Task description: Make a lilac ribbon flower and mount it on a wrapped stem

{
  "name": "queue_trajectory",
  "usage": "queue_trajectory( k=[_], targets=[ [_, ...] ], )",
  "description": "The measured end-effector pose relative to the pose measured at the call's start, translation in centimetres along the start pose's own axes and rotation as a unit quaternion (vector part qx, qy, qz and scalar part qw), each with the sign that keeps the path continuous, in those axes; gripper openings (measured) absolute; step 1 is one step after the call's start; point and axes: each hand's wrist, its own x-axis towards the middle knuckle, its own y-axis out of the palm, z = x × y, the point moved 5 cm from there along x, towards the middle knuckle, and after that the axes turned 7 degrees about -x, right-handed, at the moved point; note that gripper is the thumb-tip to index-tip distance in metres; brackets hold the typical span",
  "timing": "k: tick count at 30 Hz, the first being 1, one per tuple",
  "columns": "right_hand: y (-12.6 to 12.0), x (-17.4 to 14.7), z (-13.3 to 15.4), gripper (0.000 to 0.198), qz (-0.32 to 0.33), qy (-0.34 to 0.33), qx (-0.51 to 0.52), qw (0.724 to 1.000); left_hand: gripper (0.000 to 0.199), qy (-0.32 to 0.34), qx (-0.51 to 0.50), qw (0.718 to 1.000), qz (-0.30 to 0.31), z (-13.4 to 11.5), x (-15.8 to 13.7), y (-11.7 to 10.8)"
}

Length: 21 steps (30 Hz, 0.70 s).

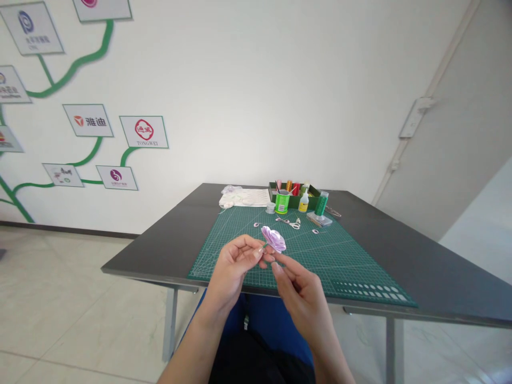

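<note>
A pale purple artificial flower [274,239] is held up over the near part of the green cutting mat [344,258]. My left hand [237,262] pinches its green stem just below the bloom, thumb against fingers. Close beside it, my right hand [301,284] has thumb and index finger pressed together under the flower. What these fingertips grip, if anything, is too small to make out. Beyond the bloom lie white-handled scissors [295,225]. A small purple piece on a thin wire [256,225] rests to their left, and a similar small piece [316,231] to their right.
At the back of the black table [164,234] stand a dark green box [294,201] with thread spools, a bright green can [282,202], a glue bottle [304,202] and a green spool [321,204]. White material [250,197] lies back left. A wall rises behind.
</note>
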Motion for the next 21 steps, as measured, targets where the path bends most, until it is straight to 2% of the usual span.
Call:
queue_trajectory(
  k=[3, 5, 8, 10, 14, 21],
  targets=[
    [-0.7, 0.0, 0.4, 0.047, -0.033, -0.026, -0.056, 0.998, 0.031, 0.03, 0.086, 0.996, -0.008, -0.2, 0.0, -0.5],
    [-0.9, -0.1, 0.7, 0.045, -0.026, -0.032, -0.086, 0.995, 0.025, 0.088, 0.176, 0.98, -0.012, -0.8, -0.1, -0.5],
    [-0.9, -0.3, 0.7, 0.045, -0.014, -0.027, -0.113, 0.993, 0.019, 0.185, 0.315, 0.931, -0.009, -1.8, -0.6, 0.2],
    [-1.0, -0.4, 0.6, 0.047, -0.011, -0.022, -0.127, 0.992, 0.018, 0.218, 0.382, 0.898, -0.009, -2.2, -0.9, 0.6],
    [-1.2, -0.6, 0.3, 0.048, -0.013, -0.02, -0.155, 0.988, 0.009, 0.246, 0.436, 0.865, -0.014, -2.3, -1.3, 0.8],
    [-1.5, -1.0, 0.8, 0.049, -0.027, -0.028, -0.175, 0.984, 0.016, 0.321, 0.456, 0.83, 0.015, -2.9, -2.0, 1.7]
  ],
)
